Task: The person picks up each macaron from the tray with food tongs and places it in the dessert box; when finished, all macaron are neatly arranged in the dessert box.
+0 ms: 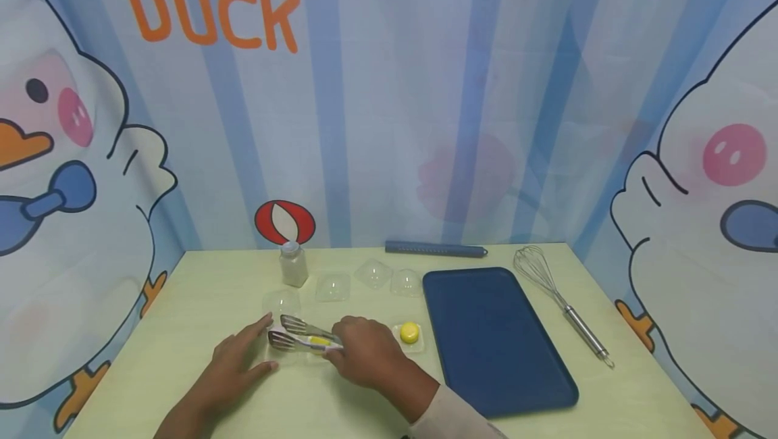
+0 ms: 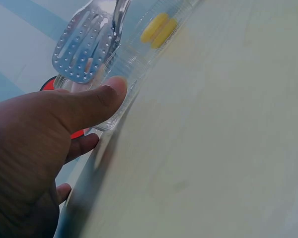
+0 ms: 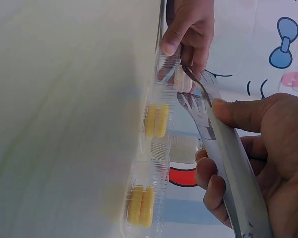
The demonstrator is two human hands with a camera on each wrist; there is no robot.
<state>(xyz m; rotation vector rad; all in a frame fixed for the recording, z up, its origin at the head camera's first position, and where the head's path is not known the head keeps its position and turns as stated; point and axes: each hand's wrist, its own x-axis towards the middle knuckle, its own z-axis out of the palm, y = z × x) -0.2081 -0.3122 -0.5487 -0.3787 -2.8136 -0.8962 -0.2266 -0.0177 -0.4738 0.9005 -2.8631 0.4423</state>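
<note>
My right hand (image 1: 367, 352) grips metal serving tongs (image 3: 228, 163), their slotted ends pointing left. Near those ends is a pale pinkish macaron (image 3: 184, 79) in the leftmost clear plastic container; whether the tongs touch it I cannot tell. My left hand (image 1: 234, 366) holds that container (image 2: 109, 119) at its near left, thumb on the front side and fingers on the far side. To the right, one yellow macaron (image 2: 159, 29) lies in another clear container, partly hidden by the tongs in the head view. A second yellow macaron (image 1: 410, 332) sits in a container beside the tray.
A dark blue tray (image 1: 498, 344) lies right of the hands, with a whisk (image 1: 562, 304) beyond it. Behind are a jar (image 1: 294, 265), several clear plastic lids (image 1: 333, 287) and a long blue box (image 1: 435, 249). A printed curtain (image 1: 389, 101) hangs behind the table.
</note>
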